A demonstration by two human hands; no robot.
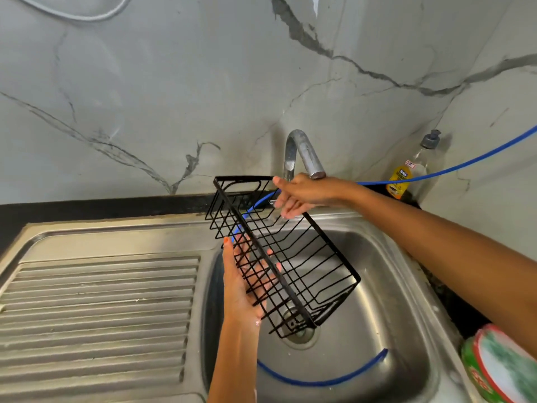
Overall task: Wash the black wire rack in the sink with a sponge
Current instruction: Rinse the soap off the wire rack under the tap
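The black wire rack (302, 266) hangs tilted over the steel sink basin (377, 324), its long side running from upper left to lower right. My left hand (247, 283) holds it from underneath at the left side, fingers curled through the wires. My right hand (299, 196) reaches behind the rack's far end, just under the faucet spout (305, 152), near the tap handle; whether it grips anything I cannot tell. No sponge is visible in either hand.
A ribbed steel drainboard (98, 309) lies left of the basin. A thin blue hose (453, 167) runs from the right wall into the basin. A dish soap bottle (412, 170) stands at the back right. A green-and-red tub (499, 370) sits at the right edge.
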